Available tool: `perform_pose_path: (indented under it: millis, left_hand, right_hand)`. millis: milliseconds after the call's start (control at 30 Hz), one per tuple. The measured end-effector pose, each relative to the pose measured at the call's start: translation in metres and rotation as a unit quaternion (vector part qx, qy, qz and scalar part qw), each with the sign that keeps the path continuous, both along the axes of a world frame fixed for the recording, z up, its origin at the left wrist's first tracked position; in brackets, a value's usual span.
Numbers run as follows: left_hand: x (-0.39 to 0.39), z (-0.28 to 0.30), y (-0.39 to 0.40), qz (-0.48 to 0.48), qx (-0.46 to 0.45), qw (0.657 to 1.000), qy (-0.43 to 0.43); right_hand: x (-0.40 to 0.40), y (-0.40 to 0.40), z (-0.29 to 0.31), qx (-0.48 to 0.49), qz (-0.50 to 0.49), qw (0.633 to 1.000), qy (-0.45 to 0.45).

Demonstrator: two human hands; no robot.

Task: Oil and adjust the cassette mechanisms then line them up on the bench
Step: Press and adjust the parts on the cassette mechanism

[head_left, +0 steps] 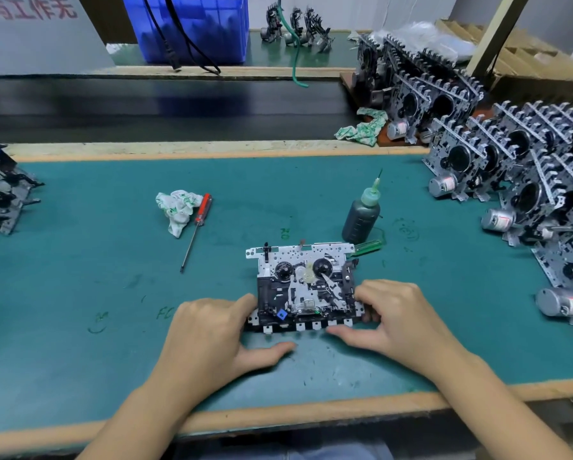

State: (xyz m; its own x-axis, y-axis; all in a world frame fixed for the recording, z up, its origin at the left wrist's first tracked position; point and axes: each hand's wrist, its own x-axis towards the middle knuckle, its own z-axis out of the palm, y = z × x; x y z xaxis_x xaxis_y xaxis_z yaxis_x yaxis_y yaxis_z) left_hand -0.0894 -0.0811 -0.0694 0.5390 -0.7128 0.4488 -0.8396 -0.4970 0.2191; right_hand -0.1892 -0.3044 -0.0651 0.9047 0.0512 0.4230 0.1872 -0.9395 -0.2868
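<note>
Cassette mechanism (303,287) lies flat on the green bench (95,260), near the front edge. Left hand (212,333) and right hand (398,317) grip its two sides, fingers curled against the frame. Oil bottle (361,215) stands just behind it.

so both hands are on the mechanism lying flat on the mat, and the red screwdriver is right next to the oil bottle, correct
Not quite. The head view shows both hands, left hand and right hand, on the mechanism lying flat on the mat, but the red screwdriver lies beside the crumpled cloth, well left of the oil bottle.
</note>
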Motion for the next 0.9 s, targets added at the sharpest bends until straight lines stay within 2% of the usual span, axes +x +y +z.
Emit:
perform_pose_path:
  millis: [300,433,533,767,900]
  left_hand:
    - [-0.002,-0.001,-0.002,0.067,-0.004,0.998,-0.003]
    - [0.002,-0.001,0.001,0.039,-0.009,0.999,0.001]
    - [0.001,0.001,0.002,0.018,-0.021,0.999,0.015]
    - [-0.007,-0.001,-0.011,0.128,-0.003,0.992,0.021]
    - [-0.004,-0.002,-0.008,0.089,-0.006,0.995,0.041]
  right_hand:
    - [-0.002,0.005,0.003,0.014,0.006,1.0,0.001]
    - [-0.004,0.004,0.003,0.017,0.017,1.0,0.011]
    - [-0.001,0.006,0.001,0.006,-0.01,1.0,0.002]
    - [-0.002,0.006,0.003,0.005,-0.004,1.0,0.005]
    - [-0.001,0.008,0.0,-0.003,-0.019,1.0,-0.015]
